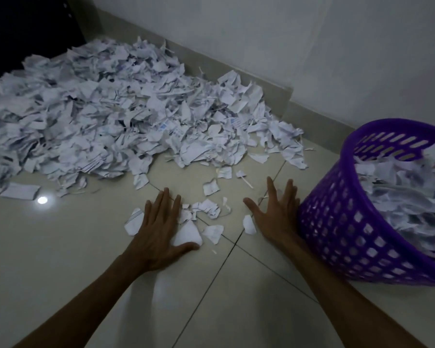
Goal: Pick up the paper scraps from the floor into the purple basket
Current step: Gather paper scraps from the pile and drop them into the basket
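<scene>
Lying between flat fingers (pixel 164 204) — loose scraps (pixel 206 209)

No words, numbers or brand marks can be read anywhere. Many of the paper scraps (pixel 126 114) in the big heap carry faint blue and grey printed lines, too small and blurred to make out. Near the middle of that heap one scrap (pixel 163 126) bears a small blue printed block, unreadable. A scrap with a grey stripe (pixel 134 221), in front of the heap, shows no letters. The purple basket (pixel 342 222), right of the heap, bears no label.
</scene>
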